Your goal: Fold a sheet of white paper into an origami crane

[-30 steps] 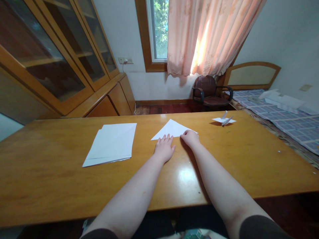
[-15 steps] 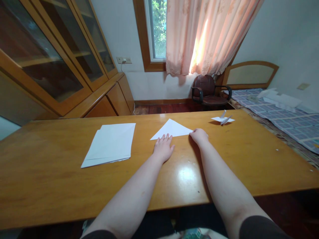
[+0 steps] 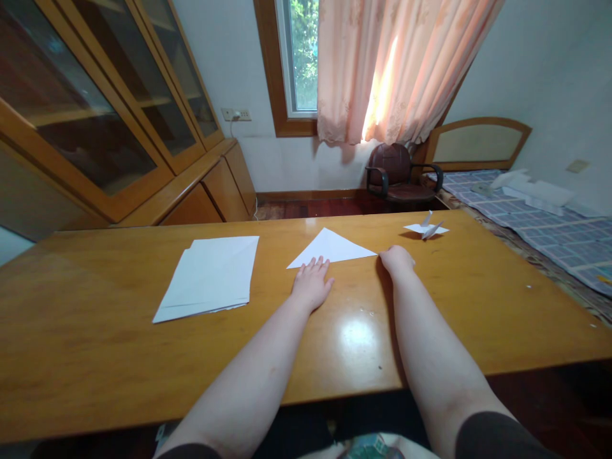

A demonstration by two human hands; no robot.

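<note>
A sheet of white paper (image 3: 332,246), folded into a triangle, lies flat on the wooden table with its long edge towards me. My left hand (image 3: 313,284) rests on that long edge left of its middle, fingers spread and palm down. At the triangle's right tip is my right hand (image 3: 398,260), its fingers curled together and resting on the tabletop. The tip shows just beside those fingers, and nothing is visible in them. Farther right stands a folded white paper crane (image 3: 427,228).
A stack of white paper sheets (image 3: 210,274) lies on the left part of the table (image 3: 95,357). Beyond the table are a brown armchair (image 3: 393,172) and a bed with a checked cover (image 3: 540,220). A glass-doored cabinet (image 3: 119,115) stands at the left.
My right hand has slid a little to the right along the paper's long edge, uncovering its right tip. My left hand stays in place on the paper.
</note>
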